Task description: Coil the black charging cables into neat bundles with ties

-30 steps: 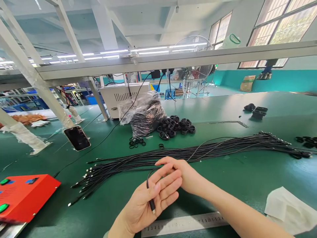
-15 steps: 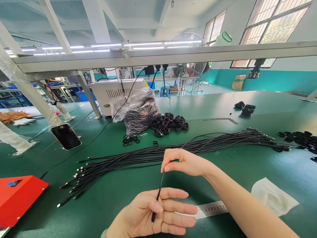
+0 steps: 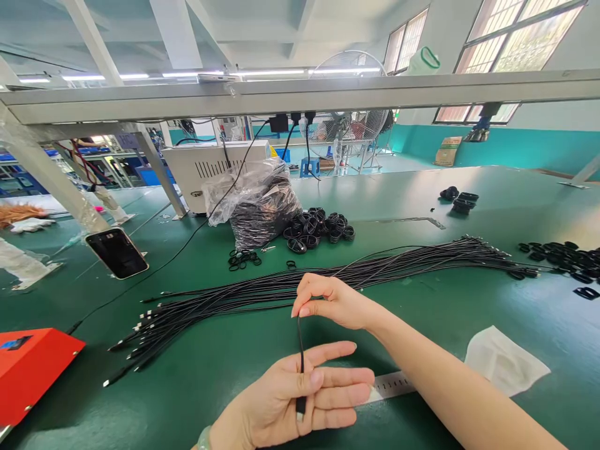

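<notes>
A thin black cable (image 3: 300, 356) with a dark plug end (image 3: 300, 406) runs upright between my hands. My left hand (image 3: 290, 394) lies low with its fingers spread, its thumb pressing the plug end against the fingers. Higher up, my right hand (image 3: 328, 301) pinches the cable between thumb and forefinger, and the cable's upper part is hidden there. Just beyond that hand lies a long bundle of black cables (image 3: 281, 290) on the green bench mat (image 3: 210, 400), with metal-tipped ends to the left.
A steel ruler (image 3: 391, 385) and a white cloth (image 3: 506, 361) lie near my right forearm. A red box (image 3: 28, 375) and a phone (image 3: 117, 253) sit left. Black coiled rings (image 3: 314, 228), a plastic bag of black parts (image 3: 262, 206) and a white machine (image 3: 206, 175) stand beyond.
My hands have separated: the right hand rose off the left and now pinches the cable higher up, while the left fingers spread. The view has drifted slightly, shifting the bench leftward.
</notes>
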`<action>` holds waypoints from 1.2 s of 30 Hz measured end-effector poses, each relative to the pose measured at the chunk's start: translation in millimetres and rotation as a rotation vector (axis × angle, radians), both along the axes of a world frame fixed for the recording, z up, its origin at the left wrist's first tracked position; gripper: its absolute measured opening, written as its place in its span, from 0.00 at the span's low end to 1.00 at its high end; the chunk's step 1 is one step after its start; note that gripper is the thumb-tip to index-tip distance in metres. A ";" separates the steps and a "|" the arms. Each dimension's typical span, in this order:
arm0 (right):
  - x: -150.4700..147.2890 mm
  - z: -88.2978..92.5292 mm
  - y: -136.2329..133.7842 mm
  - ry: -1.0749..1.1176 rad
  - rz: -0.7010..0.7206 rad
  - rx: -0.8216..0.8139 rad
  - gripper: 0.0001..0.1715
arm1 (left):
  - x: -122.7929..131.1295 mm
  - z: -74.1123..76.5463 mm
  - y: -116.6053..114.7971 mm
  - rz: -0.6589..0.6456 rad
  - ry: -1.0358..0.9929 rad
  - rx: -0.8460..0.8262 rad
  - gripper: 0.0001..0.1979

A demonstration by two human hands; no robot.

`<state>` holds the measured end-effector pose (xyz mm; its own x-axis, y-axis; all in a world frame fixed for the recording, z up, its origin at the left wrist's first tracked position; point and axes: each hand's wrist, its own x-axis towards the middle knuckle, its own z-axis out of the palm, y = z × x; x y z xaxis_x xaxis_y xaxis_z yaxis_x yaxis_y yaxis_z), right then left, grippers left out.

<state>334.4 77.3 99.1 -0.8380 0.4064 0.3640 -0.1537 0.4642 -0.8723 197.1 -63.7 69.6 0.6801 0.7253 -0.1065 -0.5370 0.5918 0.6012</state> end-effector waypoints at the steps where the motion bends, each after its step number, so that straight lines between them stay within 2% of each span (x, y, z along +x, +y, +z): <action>1: -1.0 -1.1 -0.6 0.010 -0.021 0.001 0.05 | 0.5 0.8 -0.2 -0.007 0.002 0.000 0.22; 3: -4.0 -4.4 -2.9 -0.013 -0.071 0.019 0.06 | 0.1 3.5 -0.8 -0.018 0.001 0.017 0.22; 5: -8.4 -9.0 -7.5 -0.131 -0.118 0.060 0.08 | -2.6 7.0 -0.2 0.039 -0.009 0.061 0.23; 10: -17.6 -17.3 -31.2 -0.411 -0.110 0.152 0.14 | -17.2 14.2 10.2 0.531 0.030 0.239 0.21; 14: -14.2 -8.1 -48.3 -0.568 -0.080 0.316 0.12 | -26.2 18.4 17.7 0.787 0.151 0.306 0.20; 19: -8.9 7.3 -59.9 -0.669 -0.079 0.557 0.17 | -27.2 16.1 19.6 0.946 0.271 0.268 0.19; 25: -5.8 17.4 -71.4 -0.724 -0.151 0.750 0.09 | -32.0 9.6 24.4 1.124 0.310 0.170 0.17; 27: -3.3 21.5 -68.4 -0.626 -0.200 0.784 0.13 | -32.6 10.0 24.6 1.073 0.314 0.142 0.16; 30: 0.4 27.0 -55.8 -0.398 -0.225 0.740 0.13 | -27.7 11.6 20.2 0.826 0.278 0.126 0.15; 33: 3.5 29.6 -39.6 -0.271 -0.168 0.535 0.06 | -19.8 10.6 12.5 0.576 0.201 0.155 0.13; 36: 4.7 28.3 -27.0 -0.252 -0.113 0.307 0.05 | -15.5 4.9 7.7 0.414 0.139 0.180 0.15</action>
<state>339.1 50.3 127.4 -0.8728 0.4053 0.2719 0.1135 0.7105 -0.6945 181.6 -55.9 74.5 0.3178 0.9478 -0.0238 -0.6128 0.2245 0.7577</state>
